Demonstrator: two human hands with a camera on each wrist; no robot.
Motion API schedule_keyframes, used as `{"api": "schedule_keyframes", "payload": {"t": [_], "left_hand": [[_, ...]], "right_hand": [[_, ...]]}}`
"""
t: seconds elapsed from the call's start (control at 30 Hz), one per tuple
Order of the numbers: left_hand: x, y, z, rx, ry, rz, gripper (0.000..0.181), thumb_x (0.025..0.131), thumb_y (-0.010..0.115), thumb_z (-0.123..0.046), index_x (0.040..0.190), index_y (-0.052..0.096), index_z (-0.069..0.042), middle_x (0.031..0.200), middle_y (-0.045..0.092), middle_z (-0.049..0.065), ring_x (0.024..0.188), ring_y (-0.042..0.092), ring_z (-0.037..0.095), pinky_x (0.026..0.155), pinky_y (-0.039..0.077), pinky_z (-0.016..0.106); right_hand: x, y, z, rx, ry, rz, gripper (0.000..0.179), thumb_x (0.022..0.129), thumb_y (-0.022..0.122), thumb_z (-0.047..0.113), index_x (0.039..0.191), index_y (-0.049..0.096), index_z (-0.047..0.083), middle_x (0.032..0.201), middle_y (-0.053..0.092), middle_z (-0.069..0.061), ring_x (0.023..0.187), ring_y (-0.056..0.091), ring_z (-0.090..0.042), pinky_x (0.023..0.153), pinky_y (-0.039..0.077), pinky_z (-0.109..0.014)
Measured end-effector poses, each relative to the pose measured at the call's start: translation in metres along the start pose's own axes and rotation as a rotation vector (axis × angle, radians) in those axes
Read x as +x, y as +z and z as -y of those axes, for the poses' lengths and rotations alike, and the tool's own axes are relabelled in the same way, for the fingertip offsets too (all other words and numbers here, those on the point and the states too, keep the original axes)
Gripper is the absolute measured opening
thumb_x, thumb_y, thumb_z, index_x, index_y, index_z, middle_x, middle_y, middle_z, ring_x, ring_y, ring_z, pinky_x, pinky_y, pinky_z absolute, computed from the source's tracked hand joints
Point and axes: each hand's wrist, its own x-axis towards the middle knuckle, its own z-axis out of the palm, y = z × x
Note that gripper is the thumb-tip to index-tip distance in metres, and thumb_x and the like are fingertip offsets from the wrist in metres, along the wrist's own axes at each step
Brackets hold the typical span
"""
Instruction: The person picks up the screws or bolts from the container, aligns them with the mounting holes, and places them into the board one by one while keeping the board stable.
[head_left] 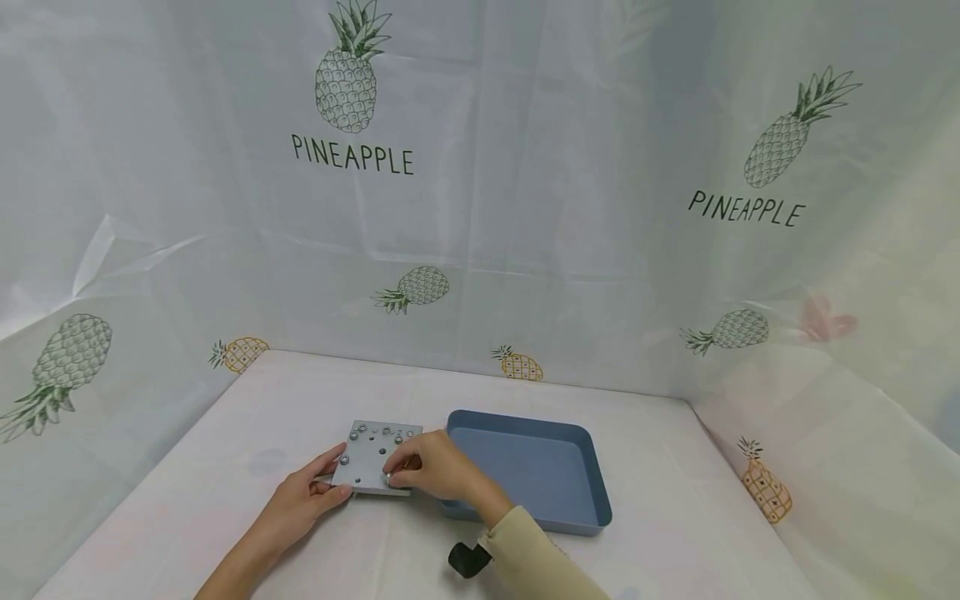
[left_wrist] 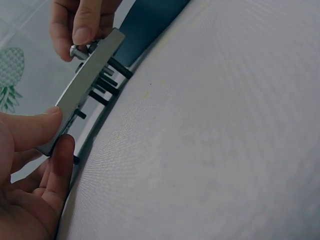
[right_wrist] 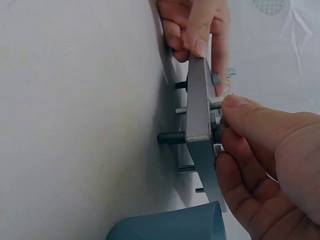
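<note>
A grey metal plate point(head_left: 367, 467) with holes and several bolts is held a little above the table. My left hand point(head_left: 303, 500) grips its left edge, thumb on the near side. Bolt shanks point(left_wrist: 120, 67) stick out below the plate, seen in the left wrist view. My right hand point(head_left: 438, 468) pinches a small silver bolt point(left_wrist: 77, 52) between thumb and fingers at the plate's near right part. In the right wrist view this bolt point(right_wrist: 215, 105) stands at the plate's upper face, its head partly hidden by the thumb.
A blue tray point(head_left: 525, 467) stands on the table just right of the plate, partly behind my right forearm. A white cloth point(head_left: 300, 392) covers the table. Pineapple-printed curtains point(head_left: 525, 208) hang at the back and sides. A black device point(head_left: 467, 560) sits by my right sleeve.
</note>
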Motion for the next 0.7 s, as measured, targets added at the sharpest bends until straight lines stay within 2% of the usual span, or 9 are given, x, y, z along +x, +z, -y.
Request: {"api": "schedule_keyframes", "payload": {"t": [0.37, 0.5, 0.7], "left_hand": [[0.001, 0.0, -0.001, -0.013, 0.018, 0.013, 0.08, 0.096, 0.081, -0.025, 0.164, 0.041, -0.011, 0.149, 0.054, 0.023, 0.099, 0.062, 0.018, 0.079, 0.05, 0.022], [0.0, 0.001, 0.0, -0.017, 0.019, 0.019, 0.08, 0.096, 0.08, -0.025, 0.164, 0.041, -0.011, 0.15, 0.053, 0.023, 0.1, 0.063, 0.018, 0.08, 0.051, 0.022], [0.0, -0.001, 0.001, 0.003, 0.015, 0.023, 0.081, 0.096, 0.08, -0.028, 0.164, 0.04, -0.012, 0.151, 0.052, 0.023, 0.103, 0.063, 0.016, 0.083, 0.051, 0.022]], "right_hand": [[-0.005, 0.002, 0.0, -0.082, -0.03, -0.03, 0.01, 0.094, 0.084, 0.016, 0.104, 0.085, 0.018, 0.095, 0.076, 0.013, 0.075, 0.056, 0.006, 0.067, 0.048, -0.013], [-0.009, -0.002, 0.002, -0.048, -0.039, -0.021, 0.015, 0.093, 0.084, 0.014, 0.108, 0.084, 0.015, 0.099, 0.077, 0.006, 0.076, 0.06, 0.004, 0.069, 0.05, -0.013], [-0.02, -0.021, 0.004, 0.027, -0.011, -0.028, 0.022, 0.096, 0.08, 0.011, 0.119, 0.081, 0.011, 0.106, 0.076, -0.003, 0.068, 0.057, 0.0, 0.063, 0.049, -0.016]]}}
